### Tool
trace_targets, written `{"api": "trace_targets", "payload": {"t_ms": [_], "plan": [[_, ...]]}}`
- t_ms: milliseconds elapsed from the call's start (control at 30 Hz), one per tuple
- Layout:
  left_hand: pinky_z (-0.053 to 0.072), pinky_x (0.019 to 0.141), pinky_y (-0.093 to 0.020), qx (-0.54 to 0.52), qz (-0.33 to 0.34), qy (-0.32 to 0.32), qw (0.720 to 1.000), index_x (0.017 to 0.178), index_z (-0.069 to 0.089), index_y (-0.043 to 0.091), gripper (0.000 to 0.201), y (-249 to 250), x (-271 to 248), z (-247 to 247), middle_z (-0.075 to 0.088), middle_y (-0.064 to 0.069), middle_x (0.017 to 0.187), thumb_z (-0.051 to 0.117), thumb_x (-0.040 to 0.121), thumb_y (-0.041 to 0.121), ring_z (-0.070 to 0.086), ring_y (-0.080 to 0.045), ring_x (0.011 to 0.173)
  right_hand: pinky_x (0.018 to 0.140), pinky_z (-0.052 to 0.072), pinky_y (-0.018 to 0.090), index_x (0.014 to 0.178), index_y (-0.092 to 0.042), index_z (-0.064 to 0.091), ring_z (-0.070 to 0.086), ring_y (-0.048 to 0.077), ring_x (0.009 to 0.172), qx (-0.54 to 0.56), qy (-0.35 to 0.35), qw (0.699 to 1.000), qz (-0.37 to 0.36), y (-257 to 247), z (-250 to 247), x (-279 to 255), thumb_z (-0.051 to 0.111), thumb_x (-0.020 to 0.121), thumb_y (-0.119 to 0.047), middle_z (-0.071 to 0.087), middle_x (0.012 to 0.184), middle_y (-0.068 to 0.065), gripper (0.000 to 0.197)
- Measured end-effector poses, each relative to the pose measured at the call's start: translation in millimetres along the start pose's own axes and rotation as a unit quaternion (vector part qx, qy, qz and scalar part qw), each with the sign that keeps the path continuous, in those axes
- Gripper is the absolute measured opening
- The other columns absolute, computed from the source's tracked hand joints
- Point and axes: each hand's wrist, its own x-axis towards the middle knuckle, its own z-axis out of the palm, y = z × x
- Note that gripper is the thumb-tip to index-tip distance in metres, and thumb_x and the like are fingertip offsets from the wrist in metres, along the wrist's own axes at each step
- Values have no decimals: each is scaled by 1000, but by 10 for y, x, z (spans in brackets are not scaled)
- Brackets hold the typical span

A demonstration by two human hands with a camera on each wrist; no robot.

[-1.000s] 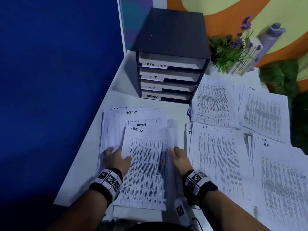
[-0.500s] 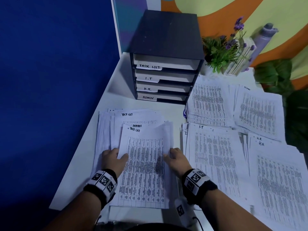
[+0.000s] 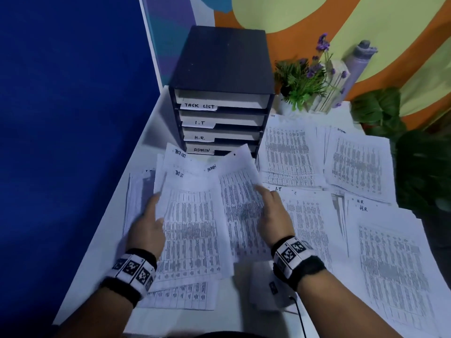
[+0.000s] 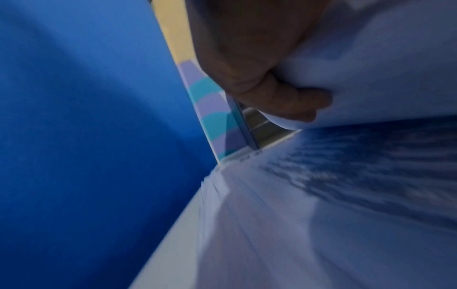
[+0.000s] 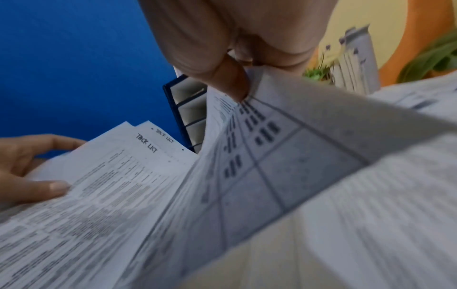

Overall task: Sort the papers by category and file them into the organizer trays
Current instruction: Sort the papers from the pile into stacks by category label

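Between both hands, TASK LIST sheets (image 3: pixel 195 223) lift; left hand (image 3: pixel 146 228) grips them, right hand (image 3: pixel 273 215) pinches an ADMIN sheet (image 3: pixel 241 191). Beyond, organizer trays (image 3: pixel 219 123) await; sorted piles remain unfiled.

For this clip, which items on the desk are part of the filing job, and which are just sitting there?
Part of the job:
- organizer trays, labelled TASK LIST, I.T, H.R., ADMIN
- sheets held by left hand and right hand
- paper piles spread on the desk

Just lying about:
- potted flowers
- grey roll
- green leaves
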Motion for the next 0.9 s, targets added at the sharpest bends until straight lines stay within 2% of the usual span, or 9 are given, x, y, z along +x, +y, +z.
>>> {"api": "trace_targets", "payload": {"t_ms": [100,200,300,400,467,567,633,733,900], "plan": [[56,73,-39,25,63,34,997,147,12,48,81,261,-12,-136,66,-16,105,50,94,0,65,-33,79,48,49,29,149,-32,16,55,18,60,103,77,989,69,74,-277,98,51,87,5,54,108,4,81],[44,96,-34,-61,59,63,994,146,35,29,58,475,15,-182,56,-16,132,54,96,8,58,-34,115,51,43,13,139,-18,38,57,12,64,228,92,947,207,319,-520,191,58,91,-9,58,84,1,52],[41,90,-29,-102,51,73,991,125,56,11,33,638,29,-79,64,-12,117,61,93,13,59,-27,103,75,49,33,128,-15,48,61,28,92,307,16,905,293,567,-783,183,61,92,-22,61,108,11,39],[45,92,-34,-124,25,57,990,116,60,9,27,766,20,154,66,-11,114,64,90,15,60,-26,100,69,54,38,132,-40,38,52,24,81,421,-137,851,283,726,-1013,75,61,91,-7,50,94,8,57],[43,92,-31,-132,20,41,990,117,60,7,28,860,-21,349,65,-10,114,64,90,13,60,-25,103,74,57,44,132,-35,42,53,23,78,341,-157,888,264,843,-1095,48,57,89,2,50,85,7,59],[42,92,-30,-143,14,12,990,119,61,10,28,1013,-101,637,66,-6,112,64,91,13,60,-23,104,72,55,41,125,-16,53,56,23,79,140,-79,946,281,1114,-1162,100,46,89,0,55,85,3,40],[45,94,-34,-148,-1,-5,989,117,60,14,26,1084,-118,801,67,-4,114,64,91,16,62,-25,105,70,48,27,118,-10,58,56,23,84,70,-27,950,304,1316,-1245,119,42,86,2,59,95,5,38],[46,100,-40,-135,-6,-20,991,121,60,14,30,1196,-125,987,66,-3,118,63,91,19,61,-25,108,80,40,25,110,-2,62,55,29,89,18,59,949,308,1630,-1423,162,43,84,4,54,116,17,34],[44,91,-31,-127,-4,-24,992,109,61,14,18,1407,-160,1213,66,-3,107,63,91,15,60,-20,98,76,45,37,105,-1,56,56,37,87,23,191,927,323,2054,-1820,364,43,88,0,56,99,22,21]]}}
